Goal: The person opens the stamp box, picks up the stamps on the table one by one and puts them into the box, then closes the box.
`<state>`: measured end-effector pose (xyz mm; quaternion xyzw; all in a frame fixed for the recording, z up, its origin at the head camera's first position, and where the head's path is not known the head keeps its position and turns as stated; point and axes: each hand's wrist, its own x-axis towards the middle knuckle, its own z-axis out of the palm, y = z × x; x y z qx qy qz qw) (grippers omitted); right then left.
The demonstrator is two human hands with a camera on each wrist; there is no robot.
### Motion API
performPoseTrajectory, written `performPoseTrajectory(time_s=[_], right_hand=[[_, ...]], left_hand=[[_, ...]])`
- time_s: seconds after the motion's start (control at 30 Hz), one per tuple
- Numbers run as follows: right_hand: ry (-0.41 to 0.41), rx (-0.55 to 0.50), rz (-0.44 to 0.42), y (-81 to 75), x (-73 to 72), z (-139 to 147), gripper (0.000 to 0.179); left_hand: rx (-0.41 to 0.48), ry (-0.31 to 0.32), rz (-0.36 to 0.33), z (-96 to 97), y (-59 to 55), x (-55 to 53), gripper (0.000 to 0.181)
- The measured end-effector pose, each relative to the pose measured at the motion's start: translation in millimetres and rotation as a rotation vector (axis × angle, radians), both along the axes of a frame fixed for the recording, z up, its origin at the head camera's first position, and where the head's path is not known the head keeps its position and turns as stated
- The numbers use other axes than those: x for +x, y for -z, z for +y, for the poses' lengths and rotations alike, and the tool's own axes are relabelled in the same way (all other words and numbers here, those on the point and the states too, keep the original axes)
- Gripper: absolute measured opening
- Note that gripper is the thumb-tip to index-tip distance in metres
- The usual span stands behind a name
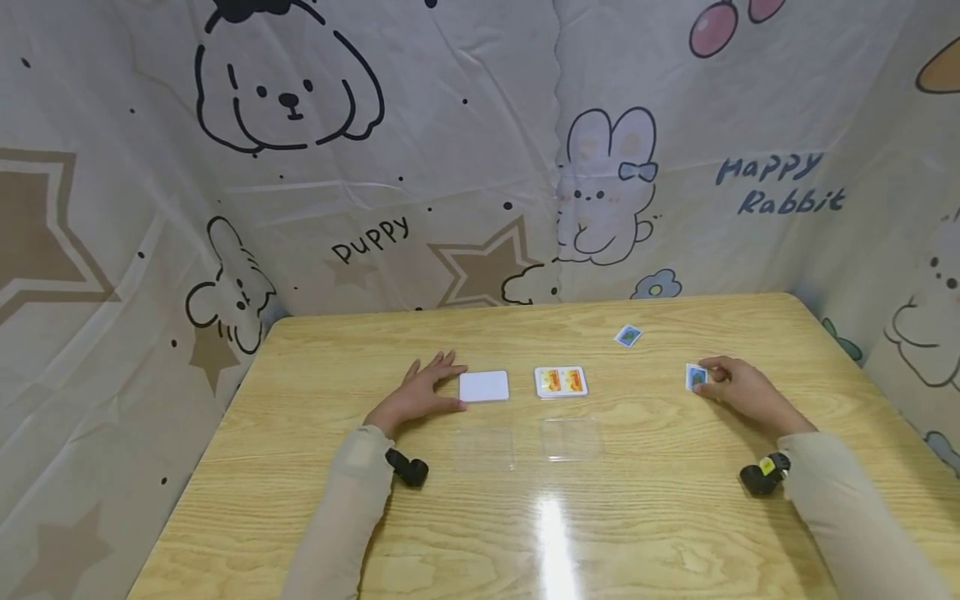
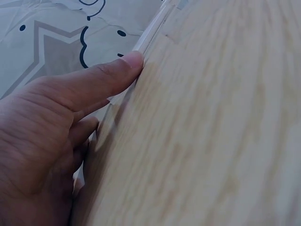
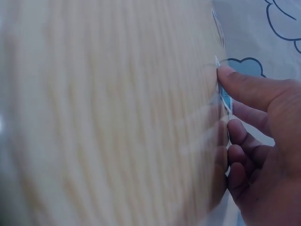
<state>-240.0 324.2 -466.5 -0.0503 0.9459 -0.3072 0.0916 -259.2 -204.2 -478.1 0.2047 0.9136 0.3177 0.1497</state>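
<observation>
My left hand (image 1: 417, 392) holds a flat white rectangular piece (image 1: 483, 386) by its left side, with the thumb at the near corner and the forefinger at the far one. In the left wrist view, the thumb (image 2: 106, 82) touches its edge. To its right lies a similar white piece bearing two orange pictures (image 1: 561, 382). At the right, my right hand (image 1: 742, 392) pinches a small blue-and-green picture card (image 1: 695, 377) between thumb and fingers, low over the table. Another small blue-and-green card (image 1: 628, 336) lies farther back.
Two clear plastic rectangles, the left one (image 1: 484, 450) and the right one (image 1: 572, 439), lie on the wooden table (image 1: 645, 533) nearer to me. Behind the table's back edge hangs a printed cloth (image 1: 465, 167), which also covers both sides.
</observation>
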Motion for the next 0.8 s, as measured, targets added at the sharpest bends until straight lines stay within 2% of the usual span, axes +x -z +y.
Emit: performPoseTrajectory(time_s=[0.5,0.8], right_hand=[[0.019,-0.023,0.019,-0.3,3.4,-5.5,0.062],[0.032,0.010,0.055,-0.3,3.7,-7.1,0.036]], left_hand=[[0.026,-0.002,-0.008,1.9,-5.0,4.8,0.073],[0.017,0.000,-0.014,2.8,-6.9,5.1,0.073]])
